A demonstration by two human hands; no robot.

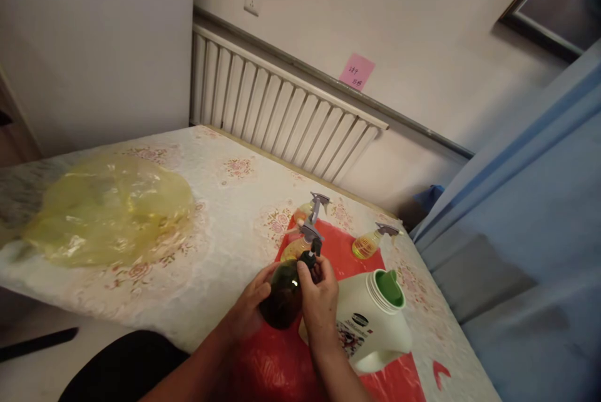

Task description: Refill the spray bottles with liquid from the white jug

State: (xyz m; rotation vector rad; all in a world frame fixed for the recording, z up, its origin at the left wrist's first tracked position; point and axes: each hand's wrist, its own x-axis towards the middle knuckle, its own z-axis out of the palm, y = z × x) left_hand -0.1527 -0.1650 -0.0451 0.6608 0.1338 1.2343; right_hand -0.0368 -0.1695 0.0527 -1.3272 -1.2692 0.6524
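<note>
Head view shows both of your hands busy on 1 dark bottle, low and just right of centre; take that bottle as the middle of the clock face. Your left hand is curled against its side at 9 o'clock, gripping the body. Your right hand has its thumb and fingers closed around the black pump top at 1 o'clock, at the bottle's neck; you cannot tell from here whether that top is fully seated.

Beneath your hands lies a red plastic sheet, spread on the flowered tablecloth. Just past the dark bottle, at 12 to 1 o'clock, you have 2 spray bottles with grey trigger heads: the near spray bottle, partly hidden by your hands, and the far spray bottle behind it. Your third, the right spray bottle, stands apart at 2 o'clock with yellowish liquid inside. A large white jug sits at 3 to 4 o'clock, close beside your right hand, with a green piece in its mouth. Further out at 4 o'clock is a small red scrap.

At 10 o'clock, well apart, rests a crumpled yellow bag. Beyond the table at 12 o'clock is a radiator; a pink note hangs at 1 o'clock.
</note>
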